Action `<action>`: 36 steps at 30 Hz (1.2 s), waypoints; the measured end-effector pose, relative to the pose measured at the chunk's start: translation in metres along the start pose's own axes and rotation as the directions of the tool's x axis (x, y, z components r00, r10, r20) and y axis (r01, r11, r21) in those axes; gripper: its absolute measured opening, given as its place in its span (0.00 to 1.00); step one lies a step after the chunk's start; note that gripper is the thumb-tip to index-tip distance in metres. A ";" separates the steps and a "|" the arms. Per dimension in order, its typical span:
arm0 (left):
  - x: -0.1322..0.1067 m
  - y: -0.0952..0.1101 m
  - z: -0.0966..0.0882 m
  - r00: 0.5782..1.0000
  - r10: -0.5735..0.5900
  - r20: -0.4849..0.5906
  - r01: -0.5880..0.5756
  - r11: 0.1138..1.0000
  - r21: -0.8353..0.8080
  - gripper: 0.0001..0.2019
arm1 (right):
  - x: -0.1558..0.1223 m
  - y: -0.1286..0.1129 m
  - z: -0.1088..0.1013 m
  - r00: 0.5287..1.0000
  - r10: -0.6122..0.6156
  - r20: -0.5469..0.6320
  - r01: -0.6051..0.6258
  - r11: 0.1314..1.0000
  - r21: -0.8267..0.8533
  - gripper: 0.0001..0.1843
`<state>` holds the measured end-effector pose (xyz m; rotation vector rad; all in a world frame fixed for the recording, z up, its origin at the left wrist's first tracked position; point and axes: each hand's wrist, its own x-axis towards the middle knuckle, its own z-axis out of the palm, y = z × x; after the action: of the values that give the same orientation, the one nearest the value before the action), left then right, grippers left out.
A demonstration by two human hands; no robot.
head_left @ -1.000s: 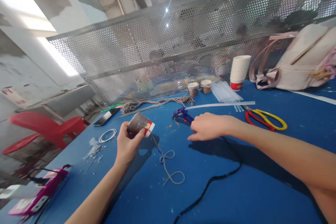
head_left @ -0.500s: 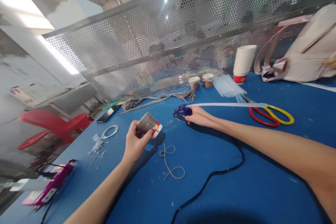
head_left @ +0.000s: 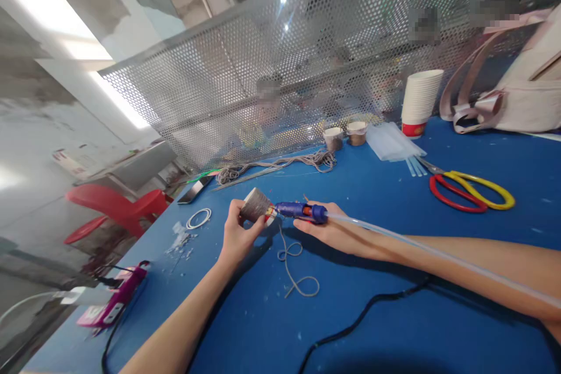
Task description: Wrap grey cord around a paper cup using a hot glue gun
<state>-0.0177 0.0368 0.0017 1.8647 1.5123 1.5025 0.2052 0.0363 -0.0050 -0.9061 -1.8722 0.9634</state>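
Observation:
My left hand is closed around a paper cup wound with grey cord, tilted with its red printed end toward the right. From that end a loose tail of grey cord trails in loops onto the table. In my right hand is a blue glue gun, its nozzle at the cup's red printed band; whether the two touch I cannot tell. A long clear glue stick sticks out of the gun's back and runs above my right forearm.
Scissors, a cup stack and clear plastic bags lie right. Two cord-wrapped cups and a cord bundle stand along the perforated screen. A black cable crosses in front; a power strip sits left.
The glue gun in my right hand has swung from beyond the cup down to its red printed end. The glue stick now slants toward me. My view has shifted slightly left.

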 end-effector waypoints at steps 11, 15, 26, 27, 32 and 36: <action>-0.003 0.000 0.002 0.999 0.036 -0.005 -0.037 0.998 -0.042 0.10 | -0.003 0.003 0.002 0.999 -0.015 0.031 0.018 0.993 -0.117 0.13; -0.003 0.000 0.003 0.998 0.055 0.006 -0.054 0.998 -0.037 0.10 | -0.003 0.005 0.003 0.999 -0.027 0.020 0.030 0.990 -0.136 0.14; -0.004 0.003 0.004 0.999 0.032 0.000 -0.032 0.999 -0.028 0.11 | -0.005 0.008 0.004 0.999 -0.037 0.030 0.044 0.957 -0.288 0.14; -0.004 0.002 0.004 0.999 0.031 0.003 -0.031 0.999 -0.029 0.11 | -0.005 0.008 0.004 0.999 -0.037 0.027 0.043 0.954 -0.297 0.13; -0.004 -0.001 0.004 0.999 0.044 0.016 -0.044 0.999 -0.007 0.11 | -0.005 0.011 0.007 0.996 -0.073 0.043 0.083 0.940 -0.330 0.14; -0.005 0.002 0.003 0.999 0.042 0.019 -0.042 0.999 -0.008 0.11 | -0.004 0.013 0.007 0.996 -0.083 0.046 0.093 0.935 -0.341 0.14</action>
<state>-0.0136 0.0330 -0.0002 1.9126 1.4654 1.5028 0.2035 0.0365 -0.0201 -1.0027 -2.1288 0.6072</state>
